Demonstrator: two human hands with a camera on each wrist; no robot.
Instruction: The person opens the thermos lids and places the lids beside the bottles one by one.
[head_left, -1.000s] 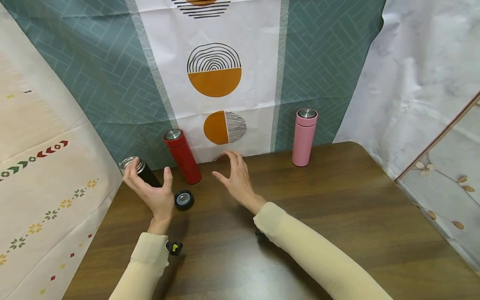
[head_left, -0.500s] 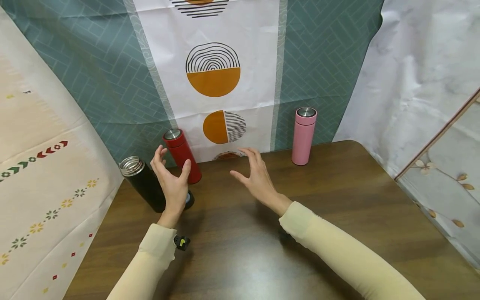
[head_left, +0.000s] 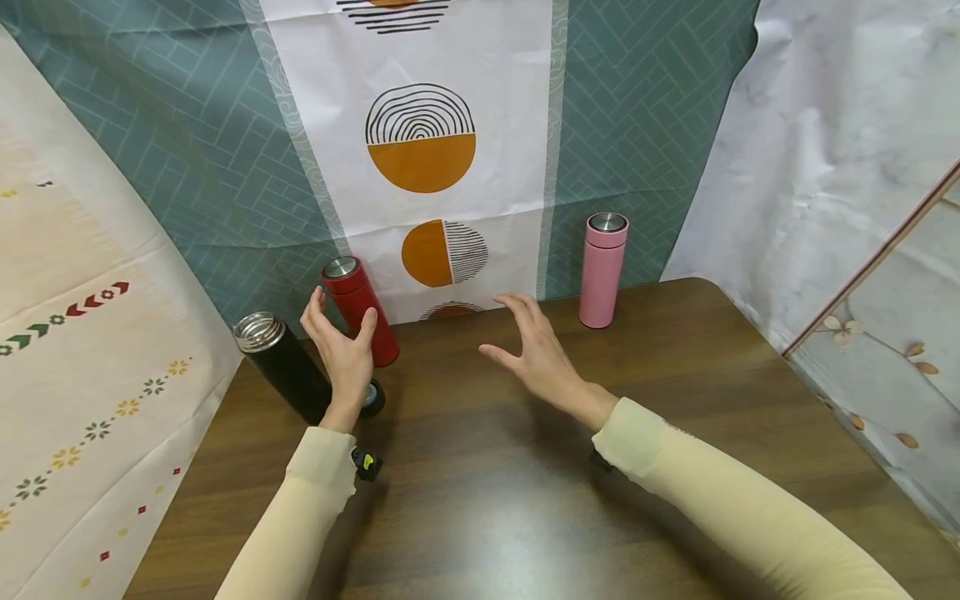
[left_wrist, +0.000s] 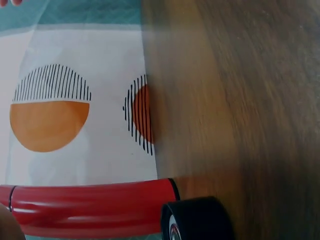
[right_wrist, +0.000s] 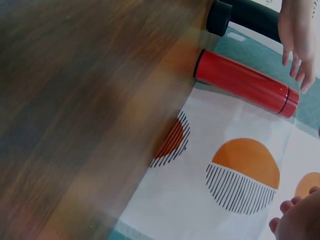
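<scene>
Both hands have shifted rightward against the frame a second ago. Left hand (head_left: 347,358) then overlapped the mouth of the black bottle (head_left: 288,371); now it overlaps the lower part of the red bottle (head_left: 362,297) in the head view, and the black mouth shows in full. Right hand (head_left: 542,354) has gone farther to the right of the red bottle, with a wider gap between the two hands. Fingers of both hands: apart, thumbs spread wide from them. Right-wrist view: left fingers near the capped end of the red bottle, a strip of cloth backdrop (head_left: 510,133) visible between. All bottles hold their earlier places on the bench (head_left: 450,433). Red bottle: upright at the back edge, glossy, thin dark seam below the cap, brushed-metal disc on top, dark ring at the base (left-wrist view). Black bottle: just left of the red bottle and nearer the person, uncapped, bright threaded metal neck. Black lid (head_left: 375,400): in front of the red bottle's base, well visible earlier, now partly behind the left wrist. Pink bottle (head_left: 602,275): well to the right of the red bottle, upright, capped, with the same type of metal disc.
</scene>
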